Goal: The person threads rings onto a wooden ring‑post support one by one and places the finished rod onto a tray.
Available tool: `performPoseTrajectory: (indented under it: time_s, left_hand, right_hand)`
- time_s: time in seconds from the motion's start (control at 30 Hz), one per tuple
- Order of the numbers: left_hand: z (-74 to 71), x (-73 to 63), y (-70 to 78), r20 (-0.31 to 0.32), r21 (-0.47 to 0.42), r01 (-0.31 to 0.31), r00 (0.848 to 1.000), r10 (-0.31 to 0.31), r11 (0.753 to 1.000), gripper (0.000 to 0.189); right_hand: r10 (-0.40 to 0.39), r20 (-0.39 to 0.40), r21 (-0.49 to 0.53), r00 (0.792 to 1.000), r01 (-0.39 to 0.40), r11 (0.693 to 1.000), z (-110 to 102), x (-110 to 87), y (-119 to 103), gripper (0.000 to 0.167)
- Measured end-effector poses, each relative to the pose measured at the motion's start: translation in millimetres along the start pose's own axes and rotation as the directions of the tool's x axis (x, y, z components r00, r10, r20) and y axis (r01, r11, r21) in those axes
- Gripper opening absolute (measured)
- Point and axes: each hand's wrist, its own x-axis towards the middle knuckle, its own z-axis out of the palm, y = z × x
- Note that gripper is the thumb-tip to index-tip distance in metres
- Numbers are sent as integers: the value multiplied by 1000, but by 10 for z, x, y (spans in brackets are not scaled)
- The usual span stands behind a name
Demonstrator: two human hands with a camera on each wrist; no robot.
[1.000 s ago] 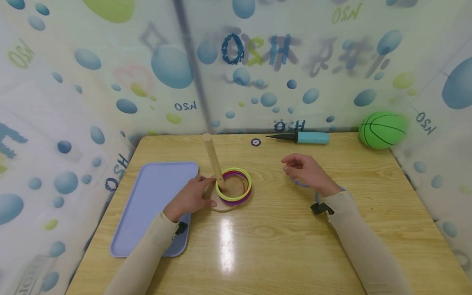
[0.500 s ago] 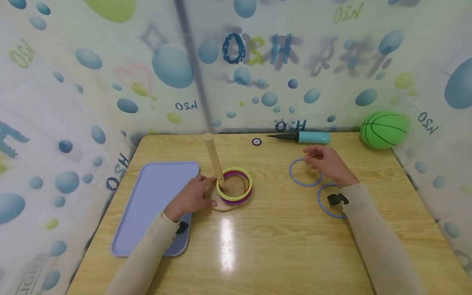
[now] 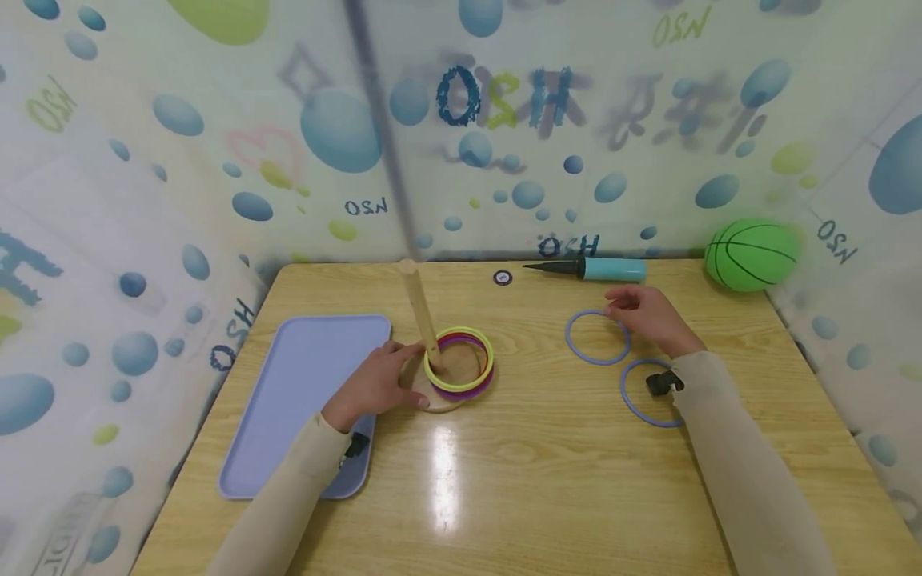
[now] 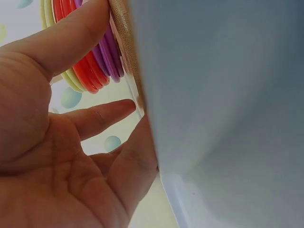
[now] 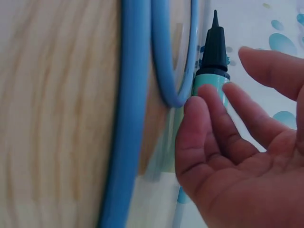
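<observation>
A wooden ring-toss stand with an upright peg (image 3: 418,308) has a round base (image 3: 439,404). Around the peg lies a stack of yellow rings (image 3: 492,360), red rings (image 4: 90,71) and purple rings (image 4: 108,52). My left hand (image 3: 374,382) rests at the base's left side, thumb and fingers spread along its edge. Two blue rings lie flat on the table at right: a farther one (image 3: 569,340) and a nearer one (image 3: 625,396). Over the farther ring's back right edge hovers my right hand (image 3: 651,320), fingers loosely bent, thumb apart, nothing held. My right wrist overlaps the nearer ring.
A lavender tray (image 3: 306,376) lies on the left, under my left forearm. Along the back stand a small dark disc (image 3: 502,278), a teal hand pump (image 3: 612,270) with a black nozzle, and a green ball (image 3: 751,254). Printed curtains enclose the wooden table (image 3: 533,480).
My right hand has moved right and back, away from the middle, uncovering both blue rings, which lie on the table. The left hand stays at the stand's base.
</observation>
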Motion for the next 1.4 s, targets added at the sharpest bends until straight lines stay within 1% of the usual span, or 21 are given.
performPoseTrajectory:
  time_s: [0.13,0.2,0.43,0.6,0.7,0.83,0.93,1.0,1.1,1.23,1.4]
  left_hand:
    - [3,-4,-4,0,-2,7,1000,-7,1000,95]
    - [3,-6,-4,-1,-3,7,1000,-7,1000,95]
    - [10,2,-4,-4,10,-5,1000,5,1000,95]
    - [-1,-6,4,-5,12,-7,1000,7,1000,95]
    - [-12,-13,21,-6,15,-12,1000,12,1000,94]
    - [-19,-13,31,-5,16,-13,1000,13,1000,94]
    - [-20,-9,26,-3,16,-11,1000,11,1000,94]
    - [-23,-13,29,-3,16,-11,1000,11,1000,94]
    - [-29,-16,39,-5,17,-12,1000,12,1000,94]
    - [-25,-13,34,-4,21,-10,1000,10,1000,94]
    - [-17,-17,24,-1,12,-7,1000,7,1000,95]
  right_hand:
    - [10,42,-41,999,-8,999,-16,16,42,52]
    - [14,54,-75,998,-10,997,-24,12,53,50]
    - [10,58,-217,998,3,976,-20,21,47,40]
    - [8,48,-246,999,4,969,-6,25,34,35]
    - [7,53,-244,999,6,970,-18,21,33,35]
    - [20,80,-186,997,-5,983,-42,19,47,36]
    - [45,122,-93,992,-34,995,-55,21,59,36]
    - [64,150,-32,987,-60,998,-58,18,58,36]
    - [85,183,39,979,-94,995,-63,13,52,36]
    - [84,215,122,973,-112,986,-55,-3,22,39]
    - [76,233,232,970,-131,964,-51,-55,-64,42]
